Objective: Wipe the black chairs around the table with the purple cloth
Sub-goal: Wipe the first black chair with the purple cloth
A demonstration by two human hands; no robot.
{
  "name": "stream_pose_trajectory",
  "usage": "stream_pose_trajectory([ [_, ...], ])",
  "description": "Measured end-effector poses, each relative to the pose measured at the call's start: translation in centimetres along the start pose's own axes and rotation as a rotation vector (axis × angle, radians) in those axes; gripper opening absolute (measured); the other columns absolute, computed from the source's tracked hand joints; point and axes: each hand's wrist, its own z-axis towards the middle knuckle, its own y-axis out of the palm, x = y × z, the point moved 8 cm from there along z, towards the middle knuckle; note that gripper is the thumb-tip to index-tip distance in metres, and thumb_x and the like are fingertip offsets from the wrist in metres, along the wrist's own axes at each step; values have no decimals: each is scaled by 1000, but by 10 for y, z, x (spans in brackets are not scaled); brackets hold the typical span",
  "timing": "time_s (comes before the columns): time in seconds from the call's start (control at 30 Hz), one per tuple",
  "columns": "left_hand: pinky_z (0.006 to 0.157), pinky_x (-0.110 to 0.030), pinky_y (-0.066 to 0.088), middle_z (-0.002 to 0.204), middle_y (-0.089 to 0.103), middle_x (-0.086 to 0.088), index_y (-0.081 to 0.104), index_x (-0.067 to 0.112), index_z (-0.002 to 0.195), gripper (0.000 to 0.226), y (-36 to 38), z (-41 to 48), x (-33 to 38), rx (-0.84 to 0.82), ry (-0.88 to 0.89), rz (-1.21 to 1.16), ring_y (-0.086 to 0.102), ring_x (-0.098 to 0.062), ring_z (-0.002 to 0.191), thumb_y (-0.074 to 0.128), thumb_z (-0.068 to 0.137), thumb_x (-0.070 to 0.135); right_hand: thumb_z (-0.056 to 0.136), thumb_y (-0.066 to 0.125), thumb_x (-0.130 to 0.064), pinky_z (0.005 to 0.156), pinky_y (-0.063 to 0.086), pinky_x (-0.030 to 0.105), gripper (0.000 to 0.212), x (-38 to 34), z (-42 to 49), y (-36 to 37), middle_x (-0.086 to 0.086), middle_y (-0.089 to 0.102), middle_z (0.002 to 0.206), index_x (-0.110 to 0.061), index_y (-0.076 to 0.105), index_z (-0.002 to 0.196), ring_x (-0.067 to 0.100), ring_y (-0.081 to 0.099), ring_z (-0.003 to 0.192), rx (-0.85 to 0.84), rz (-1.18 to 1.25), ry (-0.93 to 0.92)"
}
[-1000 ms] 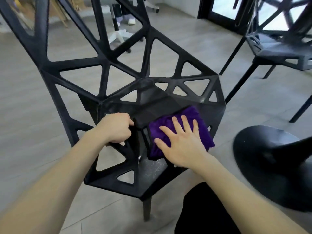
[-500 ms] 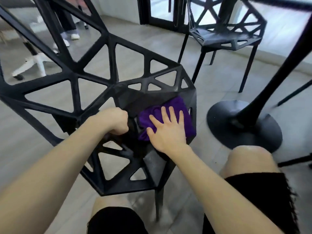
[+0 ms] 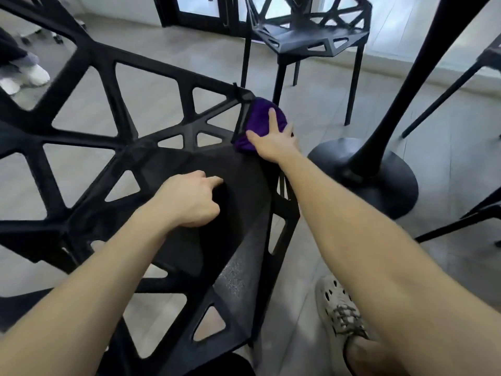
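While my right hand (image 3: 272, 143) is pressing the purple cloth (image 3: 256, 119) with flat fingers on the far corner of the black chair (image 3: 238, 267), my left hand (image 3: 189, 202) is sitting curled on the seat. I cannot tell if it is gripping. I am thinking slow, firm pushes are best, so the cloth is not slipping off.

- Floor (image 3: 320, 123): grey, wood-look planks with a pale sheen of daylight near the door.
- Door (image 3: 200, 19): a black frame at the top of the view with bright glass panes.
- Wall (image 3: 122, 6): white, left of the door.
- Table (image 3: 379, 183): a round black base flat on the floor, its column rising up and to the right.
- Far chair (image 3: 311, 39): black, with an open lattice and thin legs, standing in front of the door.
- Legs (image 3: 447, 90): more thin black ones at the right edge.
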Motion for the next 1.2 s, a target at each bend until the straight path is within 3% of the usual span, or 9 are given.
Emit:
stream_pose_trajectory([
  [0.17,113,-40,46,162,44,-4,29,38,169,76,-1,-3,3,-46,7,54,51,-30,144,44,96,26,103,46,-68,132,14,55,83,18,-16,6,13,-9,178,-48,-2,168,44,11,162,-63,178,-90],
  [0.4,122,-39,37,171,36,-10,26,28,171,74,-10,-10,8,-72,7,81,33,-26,158,43,99,20,110,44,-56,134,4,47,65,63,-221,61,-10,-21,177,-59,8,164,23,-11,165,69,410,-211],
  [0.57,124,-39,32,174,33,-10,30,27,170,74,-9,-10,9,-51,8,41,30,-27,160,45,98,16,107,58,-45,133,19,48,64,57,-329,107,-28,-29,170,-64,27,159,9,-8,164,193,585,-289],
  [0.7,122,-40,35,173,32,-13,30,31,170,78,-2,-9,5,-34,12,5,31,-30,160,46,96,14,106,60,-44,134,16,47,65,58,-322,104,-24,-28,172,-60,27,161,10,-10,164,192,566,-273],
  [0.83,114,-40,42,168,35,-11,32,37,169,79,2,-5,-5,-33,20,-77,43,-34,151,45,94,12,107,54,-54,129,-1,39,70,52,-294,93,-12,-31,173,-59,14,164,24,-23,163,157,424,-239],
  [0.9,109,-40,46,162,39,-8,34,40,167,81,4,-4,-8,-26,29,-110,47,-34,145,44,93,10,106,47,-61,130,-5,50,72,47,-260,79,0,-30,175,-55,7,166,37,-26,161,131,264,-201],
  [0.97,106,-41,48,158,42,-5,36,42,166,83,7,-2,-10,-15,40,-132,49,-33,143,44,91,9,105,43,-65,129,-3,66,73,40,-218,65,7,-27,175,-53,6,166,45,-24,159,100,77,-170],
  [1.07,109,-44,48,155,44,-2,36,42,166,85,10,0,-11,5,39,-145,48,-31,143,45,89,7,99,44,-69,124,-2,75,75,24,-143,42,8,-25,176,-54,12,165,49,-19,160,32,-37,-186],
  [1.2,104,-44,51,152,44,4,37,46,165,91,15,-1,-19,7,27,-160,48,-26,140,46,85,3,93,59,-70,129,16,64,95,23,-69,18,8,-14,177,-48,6,168,49,4,161,-87,174,-118],
])
